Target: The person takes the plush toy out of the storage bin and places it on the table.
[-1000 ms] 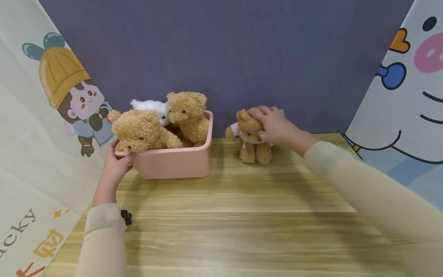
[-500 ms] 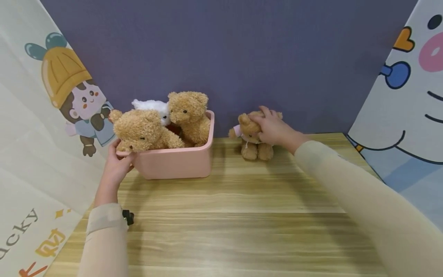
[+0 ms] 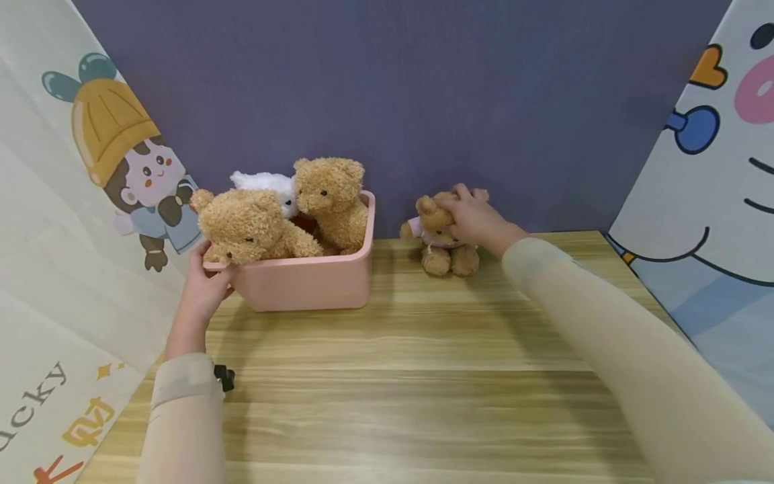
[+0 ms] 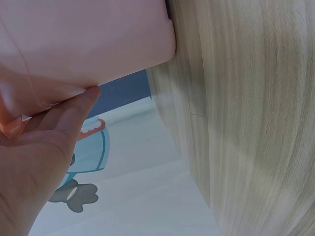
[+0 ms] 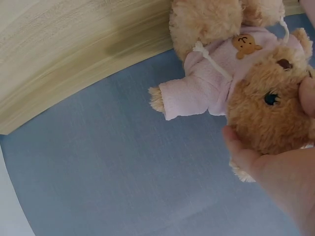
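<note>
A pink bin (image 3: 302, 286) stands at the left against the back panel, with two tan teddy bears (image 3: 238, 225) and a white plush toy (image 3: 266, 185) in it. My left hand (image 3: 205, 286) grips the bin's left rim; in the left wrist view its fingers (image 4: 74, 110) lie along the pink wall. To the right of the bin, a smaller teddy bear (image 3: 444, 232) in a pink hooded top sits on the table. My right hand (image 3: 478, 218) holds this bear by the head, thumb and fingers on either side, as the right wrist view shows. Part of the bear's head is hidden under the hand.
The wood-grain table (image 3: 387, 403) runs up to a dark blue panel (image 3: 423, 87) at the back. White sheets with cartoon prints (image 3: 115, 134) hang at the left and right sides. A small black object (image 3: 224, 378) shows beside my left wrist.
The small bear has gone from standing upright to sitting, its feet slightly farther back, with my right hand on its head throughout. My left hand and the bin have stayed put.
</note>
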`<state>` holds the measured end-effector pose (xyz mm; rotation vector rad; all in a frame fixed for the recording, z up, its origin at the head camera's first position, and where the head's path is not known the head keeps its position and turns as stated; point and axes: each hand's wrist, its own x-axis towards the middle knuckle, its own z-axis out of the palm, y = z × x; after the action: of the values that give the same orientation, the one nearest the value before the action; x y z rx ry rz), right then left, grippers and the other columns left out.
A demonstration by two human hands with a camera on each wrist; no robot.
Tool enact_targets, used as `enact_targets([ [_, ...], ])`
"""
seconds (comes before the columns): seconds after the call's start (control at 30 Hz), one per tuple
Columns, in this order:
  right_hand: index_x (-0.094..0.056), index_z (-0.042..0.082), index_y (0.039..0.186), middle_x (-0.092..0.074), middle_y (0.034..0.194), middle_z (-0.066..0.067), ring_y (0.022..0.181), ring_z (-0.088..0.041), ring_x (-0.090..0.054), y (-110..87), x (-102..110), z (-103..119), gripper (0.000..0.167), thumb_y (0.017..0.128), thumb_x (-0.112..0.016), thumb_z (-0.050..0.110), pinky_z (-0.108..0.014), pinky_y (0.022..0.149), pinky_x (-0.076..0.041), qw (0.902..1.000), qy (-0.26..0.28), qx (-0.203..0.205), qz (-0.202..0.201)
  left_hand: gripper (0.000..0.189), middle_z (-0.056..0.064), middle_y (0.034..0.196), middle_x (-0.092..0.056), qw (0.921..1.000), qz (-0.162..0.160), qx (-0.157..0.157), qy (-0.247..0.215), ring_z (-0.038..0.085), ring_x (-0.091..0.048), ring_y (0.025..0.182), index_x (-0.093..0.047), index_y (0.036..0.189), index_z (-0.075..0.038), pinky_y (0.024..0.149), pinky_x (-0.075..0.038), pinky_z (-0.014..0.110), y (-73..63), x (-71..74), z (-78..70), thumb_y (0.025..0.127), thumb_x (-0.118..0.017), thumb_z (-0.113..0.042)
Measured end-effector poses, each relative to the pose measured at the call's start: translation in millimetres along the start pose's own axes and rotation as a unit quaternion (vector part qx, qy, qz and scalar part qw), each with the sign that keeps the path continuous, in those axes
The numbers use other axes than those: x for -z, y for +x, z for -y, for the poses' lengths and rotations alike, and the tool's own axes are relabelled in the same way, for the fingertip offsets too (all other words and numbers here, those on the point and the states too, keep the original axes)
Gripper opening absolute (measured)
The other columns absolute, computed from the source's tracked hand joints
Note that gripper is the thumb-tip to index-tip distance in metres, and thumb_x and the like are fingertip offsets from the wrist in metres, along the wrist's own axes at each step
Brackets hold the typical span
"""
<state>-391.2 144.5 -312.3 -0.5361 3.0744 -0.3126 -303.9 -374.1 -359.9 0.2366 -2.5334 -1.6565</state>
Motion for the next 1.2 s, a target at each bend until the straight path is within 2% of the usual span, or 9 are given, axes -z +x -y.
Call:
enact_targets([
  [0.13, -0.028, 0.023, 0.170, -0.025, 0.167, -0.025, 0.148, -0.055, -0.030, 6.0, -2.1, -3.5, 0.073, 0.107, -0.065, 0.031, -0.073, 0.110, -0.048, 1.0000, -0.005, -0.003, 0.000, 0.092, 0.031, 0.173, -0.014, 1.0000, 0.001, -0.001, 0.001, 0.046, -0.027, 0.158, 0.012, 0.171, -0.027, 0.122, -0.041, 0.067, 1.2, 0.5, 1.1, 0.108, -0.054, -0.039],
  [0.33, -0.021, 0.020, 0.170, -0.020, 0.170, -0.027, 0.155, -0.058, -0.018, 12.7, -3.6, -11.2, 0.071, 0.110, -0.057, 0.034, -0.077, 0.116, -0.040, 0.9999, 0.012, -0.005, -0.010, 0.093, 0.029, 0.173, -0.012, 1.0000, 0.006, -0.005, 0.002, 0.045, -0.027, 0.159, 0.013, 0.171, -0.031, 0.122, -0.041, 0.067, 1.9, 1.4, 2.6, 0.108, -0.054, -0.041],
  [0.53, -0.019, 0.018, 0.170, -0.015, 0.171, -0.029, 0.156, -0.058, -0.013, 19.5, 0.6, -13.5, 0.070, 0.112, -0.053, 0.037, -0.077, 0.122, -0.031, 0.9994, 0.025, -0.020, -0.014, 0.094, 0.028, 0.173, -0.013, 1.0000, 0.003, -0.005, 0.001, 0.043, -0.028, 0.158, 0.012, 0.171, -0.033, 0.122, -0.041, 0.066, 2.2, 0.4, 1.4, 0.107, -0.056, -0.042],
  [1.0, -0.005, 0.022, 0.173, 0.009, 0.178, -0.023, 0.162, -0.055, 0.003, 28.8, 9.1, -7.0, 0.071, 0.115, -0.042, 0.038, -0.075, 0.116, -0.042, 0.9986, -0.008, -0.050, -0.016, 0.093, 0.027, 0.175, -0.010, 0.9999, 0.002, -0.011, -0.003, 0.043, -0.028, 0.158, 0.012, 0.171, -0.033, 0.121, -0.042, 0.067, 2.5, 0.4, 3.7, 0.107, -0.055, -0.040],
  [1.2, -0.005, 0.023, 0.174, 0.012, 0.178, -0.021, 0.163, -0.054, 0.003, 26.0, 16.9, -3.2, 0.072, 0.114, -0.042, 0.040, -0.076, 0.120, -0.036, 0.9984, -0.017, -0.054, -0.006, 0.092, 0.029, 0.173, -0.014, 0.9999, 0.004, -0.011, 0.004, 0.044, -0.029, 0.158, 0.012, 0.171, -0.027, 0.121, -0.042, 0.066, 2.5, -0.4, 3.2, 0.107, -0.053, -0.038],
])
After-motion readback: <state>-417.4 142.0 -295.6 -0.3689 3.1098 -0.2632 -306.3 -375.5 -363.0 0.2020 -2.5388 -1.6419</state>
